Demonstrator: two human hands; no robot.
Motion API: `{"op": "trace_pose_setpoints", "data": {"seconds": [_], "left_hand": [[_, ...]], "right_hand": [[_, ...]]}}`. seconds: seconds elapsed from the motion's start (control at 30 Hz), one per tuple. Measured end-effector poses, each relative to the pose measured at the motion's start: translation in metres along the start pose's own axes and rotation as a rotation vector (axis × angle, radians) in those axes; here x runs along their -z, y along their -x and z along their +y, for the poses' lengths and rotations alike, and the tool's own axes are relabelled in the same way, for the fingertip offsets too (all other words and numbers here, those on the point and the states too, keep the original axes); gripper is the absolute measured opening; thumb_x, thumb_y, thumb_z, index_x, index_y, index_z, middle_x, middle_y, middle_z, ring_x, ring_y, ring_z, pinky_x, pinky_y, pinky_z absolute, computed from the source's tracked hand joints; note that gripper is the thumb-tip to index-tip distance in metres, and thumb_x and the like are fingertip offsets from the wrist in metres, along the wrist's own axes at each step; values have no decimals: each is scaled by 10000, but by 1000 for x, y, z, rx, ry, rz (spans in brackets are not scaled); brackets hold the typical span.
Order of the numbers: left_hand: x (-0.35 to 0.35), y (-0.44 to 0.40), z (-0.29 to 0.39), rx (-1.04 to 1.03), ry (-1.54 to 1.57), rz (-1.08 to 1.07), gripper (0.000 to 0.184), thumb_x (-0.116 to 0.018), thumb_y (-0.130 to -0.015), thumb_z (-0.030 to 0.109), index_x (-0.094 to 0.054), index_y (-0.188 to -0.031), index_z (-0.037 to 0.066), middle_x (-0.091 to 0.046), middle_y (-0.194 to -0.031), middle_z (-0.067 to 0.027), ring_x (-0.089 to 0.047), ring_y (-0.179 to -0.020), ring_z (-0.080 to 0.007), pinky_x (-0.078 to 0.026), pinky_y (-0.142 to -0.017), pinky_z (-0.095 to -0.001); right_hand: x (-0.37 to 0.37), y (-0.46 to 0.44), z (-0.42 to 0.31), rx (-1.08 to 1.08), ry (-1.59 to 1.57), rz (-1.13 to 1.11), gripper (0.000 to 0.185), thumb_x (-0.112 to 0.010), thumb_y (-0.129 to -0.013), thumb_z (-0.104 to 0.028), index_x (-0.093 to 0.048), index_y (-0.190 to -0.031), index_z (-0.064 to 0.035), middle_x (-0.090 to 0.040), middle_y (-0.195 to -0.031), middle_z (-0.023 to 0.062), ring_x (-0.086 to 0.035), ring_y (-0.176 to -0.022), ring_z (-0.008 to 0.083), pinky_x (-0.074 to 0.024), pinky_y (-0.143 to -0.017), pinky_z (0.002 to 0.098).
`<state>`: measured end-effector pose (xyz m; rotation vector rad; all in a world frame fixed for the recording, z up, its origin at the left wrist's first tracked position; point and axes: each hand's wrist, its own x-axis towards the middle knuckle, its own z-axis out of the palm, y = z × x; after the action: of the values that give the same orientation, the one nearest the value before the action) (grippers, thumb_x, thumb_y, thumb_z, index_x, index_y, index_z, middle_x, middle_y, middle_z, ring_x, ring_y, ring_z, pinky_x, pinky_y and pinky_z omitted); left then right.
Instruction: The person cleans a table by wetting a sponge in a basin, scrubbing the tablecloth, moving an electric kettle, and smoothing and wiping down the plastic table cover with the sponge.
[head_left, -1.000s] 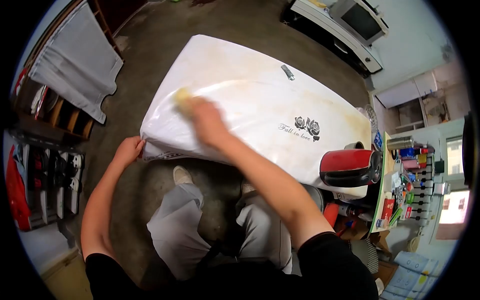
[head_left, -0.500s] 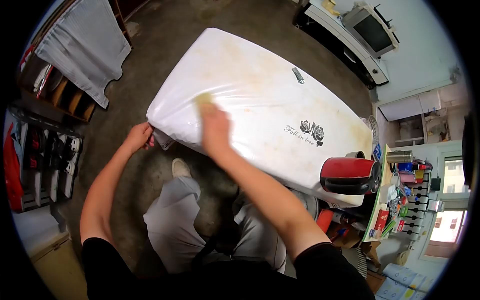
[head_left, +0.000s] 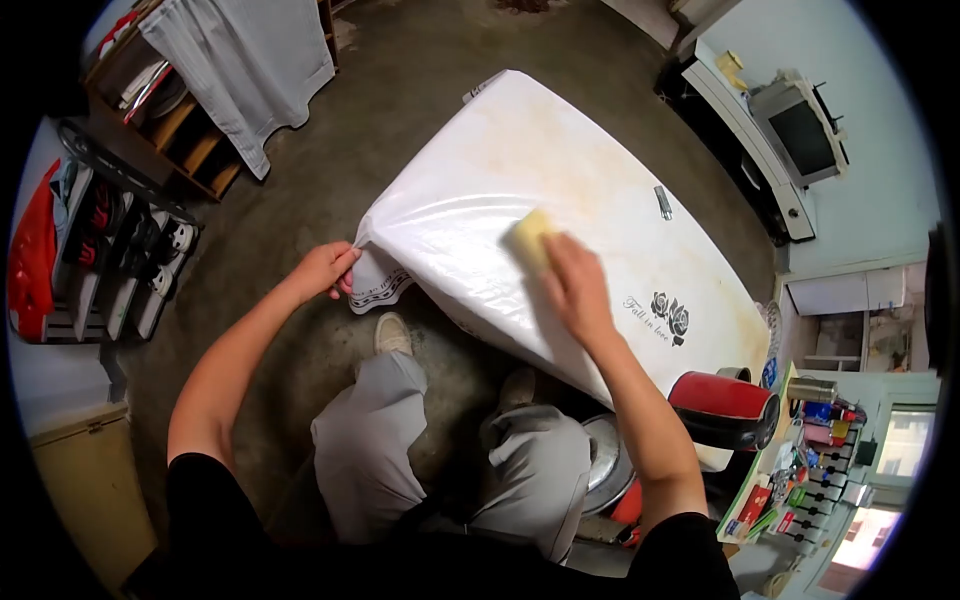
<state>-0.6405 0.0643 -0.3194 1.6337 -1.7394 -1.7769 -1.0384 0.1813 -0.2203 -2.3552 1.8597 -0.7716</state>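
A white plastic tablecloth (head_left: pixel 480 170) with a rose print and the words "Fall in love" covers the table in front of me. My left hand (head_left: pixel 328 270) is closed on the cloth at the near left corner, pulling it into creases. On the tabletop, my right hand (head_left: pixel 580 285) presses a yellow sponge (head_left: pixel 533 238) against the cloth, left of the roses. Yellowish stains mark parts of the cloth. A small dark grey object (head_left: pixel 663 203) lies toward the far right edge, and a red and black kettle (head_left: pixel 722 410) stands at the right end.
A shoe rack (head_left: pixel 120 250) and a curtained shelf (head_left: pixel 225 75) stand to the left. An old television (head_left: pixel 805 130) sits on a desk at the far right. A cluttered side table (head_left: pixel 765 490) is close on my right, with a metal basin (head_left: pixel 605 465) by my leg.
My right hand has moved the sponge rightward across the cloth. My left hand keeps hold of the corner, which is now pulled out more, showing the patterned hem. The whole view has shifted.
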Motion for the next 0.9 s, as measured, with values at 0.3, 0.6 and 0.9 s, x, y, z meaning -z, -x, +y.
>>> {"op": "trace_pose_setpoints", "data": {"seconds": [0.3, 0.6, 0.9], "left_hand": [[2, 12, 7, 17, 11, -15, 316, -462, -1048, 301, -595, -921, 44, -642, -766, -33, -642, -675, -105, -509, -515, -252], [29, 20, -13, -17, 9, 37, 277, -448, -1050, 251, -618, -1045, 33, -647, -833, -35, -652, -730, -111, -515, -560, -259], [-3, 58, 98, -464, -88, -87, 225, -496, -1024, 183, -655, -1032, 23, -673, -830, -60, -660, -759, -148, -522, -658, -285]], "right_hand": [[-78, -159, 31, -92, 240, -15, 374, -632, -855, -142, -612, -1227, -178, -629, -1138, 137, -608, -967, 339, -489, -811, 430], [-53, -135, 23, 347, -167, -24, 441, -624, -819, -75, -601, -1255, -137, -619, -1110, 168, -607, -869, 366, -504, -756, 445], [-66, -87, -25, 435, -39, -161, 493, -656, -848, -141, -578, -1334, -175, -579, -1232, 118, -567, -872, 288, -462, -785, 393]]}}
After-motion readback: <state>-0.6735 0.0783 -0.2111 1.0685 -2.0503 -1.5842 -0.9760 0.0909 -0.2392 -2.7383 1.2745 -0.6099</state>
